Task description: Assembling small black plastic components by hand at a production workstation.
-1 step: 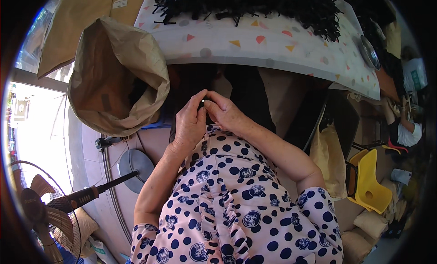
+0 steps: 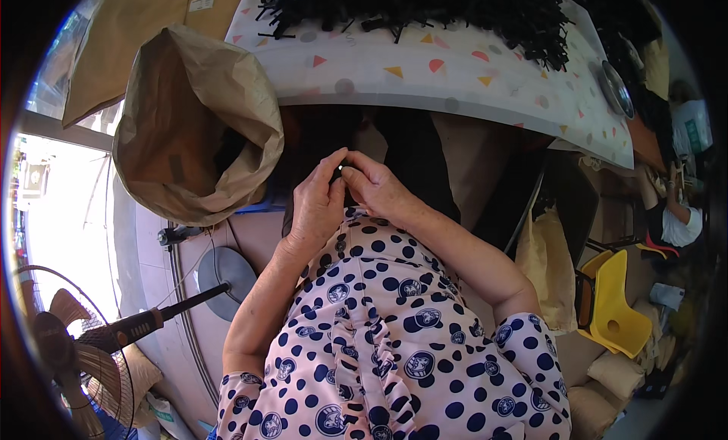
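Note:
My left hand (image 2: 312, 201) and my right hand (image 2: 377, 188) meet at the fingertips in front of my lap. The fingers of both are closed in a pinch. Between them shows a tiny dark bit with a bright white spot, too small to name. Beyond the hands, a heap of short black strip-like pieces (image 2: 425, 12) lies on the table (image 2: 356, 65), whose white cover has coloured shapes. To the left of my hands stands a large brown paper sack (image 2: 254, 76), its mouth wide and its inside mostly in shadow.
At the lower left is a fan (image 2: 64, 349) with its pole and round base (image 2: 227, 281). A yellow chair (image 2: 618, 303) stands at the right, near a tan bag (image 2: 547, 269). A metal bowl (image 2: 616, 89) sits at the table's right edge. Another person (image 2: 681, 216) sits at the far right.
My hands keep the same pinch in nearly the same place. The bright spot between the fingertips shows slightly larger.

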### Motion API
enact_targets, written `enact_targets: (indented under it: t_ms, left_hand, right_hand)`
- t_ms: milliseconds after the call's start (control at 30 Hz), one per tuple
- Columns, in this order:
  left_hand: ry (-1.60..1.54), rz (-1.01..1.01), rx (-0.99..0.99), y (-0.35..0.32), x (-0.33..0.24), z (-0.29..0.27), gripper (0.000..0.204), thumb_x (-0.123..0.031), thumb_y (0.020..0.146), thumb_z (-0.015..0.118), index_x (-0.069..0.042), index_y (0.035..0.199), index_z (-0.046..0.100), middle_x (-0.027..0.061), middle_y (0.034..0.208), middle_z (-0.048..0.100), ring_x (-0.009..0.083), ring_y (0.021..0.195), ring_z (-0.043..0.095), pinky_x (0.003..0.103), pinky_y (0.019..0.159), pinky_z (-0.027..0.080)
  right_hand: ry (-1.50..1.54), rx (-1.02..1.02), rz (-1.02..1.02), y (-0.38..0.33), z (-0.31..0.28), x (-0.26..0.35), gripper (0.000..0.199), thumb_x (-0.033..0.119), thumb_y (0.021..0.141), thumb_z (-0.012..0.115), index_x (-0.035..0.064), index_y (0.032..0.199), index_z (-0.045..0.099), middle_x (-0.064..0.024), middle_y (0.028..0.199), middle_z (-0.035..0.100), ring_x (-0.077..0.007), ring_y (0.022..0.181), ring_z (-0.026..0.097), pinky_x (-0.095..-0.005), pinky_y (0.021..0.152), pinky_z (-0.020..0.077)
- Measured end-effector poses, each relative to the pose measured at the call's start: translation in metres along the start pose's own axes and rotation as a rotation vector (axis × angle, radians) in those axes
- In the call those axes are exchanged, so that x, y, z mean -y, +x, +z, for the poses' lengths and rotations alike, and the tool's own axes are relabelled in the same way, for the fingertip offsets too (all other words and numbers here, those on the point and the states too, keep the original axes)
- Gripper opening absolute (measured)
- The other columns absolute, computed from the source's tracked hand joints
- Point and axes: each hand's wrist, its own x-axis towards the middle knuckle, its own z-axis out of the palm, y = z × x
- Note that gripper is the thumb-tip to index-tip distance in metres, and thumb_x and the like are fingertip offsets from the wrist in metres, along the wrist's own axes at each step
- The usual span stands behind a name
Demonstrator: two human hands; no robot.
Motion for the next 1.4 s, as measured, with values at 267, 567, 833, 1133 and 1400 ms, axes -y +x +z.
enact_targets:
  t_ms: [267, 567, 833, 1133, 1400]
  left_hand:
    - [-0.712, -0.152, 0.031, -0.004, -0.016, 0.001, 0.037, 0.003, 0.094, 0.044, -0.003, 0.131, 0.041, 0.009, 0.095, 0.06, 0.0114, 0.084, 0.058, 0.025, 0.077, 0.052]
    - [-0.609, -0.147, 0.024, -0.008, -0.009, 0.001, 0.033, 0.002, 0.094, 0.047, -0.005, 0.127, 0.048, 0.0059, 0.093, 0.061, 0.0088, 0.084, 0.058, 0.023, 0.076, 0.052]
    - [-0.335, -0.073, -0.076, 0.01, -0.013, 0.002, 0.03, 0.003, 0.089, 0.055, -0.004, 0.118, 0.057, 0.0078, 0.092, 0.065, 0.0099, 0.076, 0.061, 0.024, 0.068, 0.052]
    - [0.036, 0.141, -0.135, 0.044, -0.032, -0.015, 0.035, 0.007, 0.082, 0.057, -0.004, 0.115, 0.06, 0.0149, 0.097, 0.065, 0.0253, 0.076, 0.065, 0.029, 0.066, 0.051]
    - [0.104, -0.042, -0.349, 0.041, -0.007, -0.108, 0.031, 0.003, 0.085, 0.056, -0.002, 0.116, 0.058, 0.0152, 0.098, 0.065, 0.0253, 0.09, 0.064, 0.028, 0.083, 0.048]
  right_hand:
    - [0.087, 0.005, -0.021, -0.022, -0.001, 0.017, 0.032, 0.02, 0.102, 0.04, 0.0012, 0.128, 0.046, 0.0049, 0.064, 0.044, -0.0018, 0.046, 0.034, -0.0163, 0.04, 0.029]
    - [0.003, -0.023, -0.104, -0.022, 0.007, 0.015, 0.031, 0.019, 0.102, 0.039, 0.0002, 0.126, 0.046, 0.0046, 0.065, 0.045, -0.0013, 0.046, 0.034, -0.0157, 0.041, 0.0299]
    - [-0.081, -0.06, -0.077, -0.011, -0.003, 0.023, 0.028, 0.016, 0.1, 0.044, 0.002, 0.124, 0.049, -0.0004, 0.08, 0.054, -0.0057, 0.067, 0.05, -0.0187, 0.057, 0.0421]
    - [-0.327, -0.08, -0.314, 0.025, -0.015, 0.026, 0.025, 0.015, 0.099, 0.046, 0.0044, 0.121, 0.052, 0.0017, 0.069, 0.048, -0.006, 0.058, 0.045, -0.0207, 0.053, 0.0393]
    - [-0.831, -0.451, -0.403, 0.049, -0.122, 0.094, 0.028, 0.016, 0.09, 0.061, 0.0041, 0.114, 0.056, -0.0069, 0.075, 0.063, -0.0119, 0.062, 0.055, -0.0245, 0.061, 0.0459]
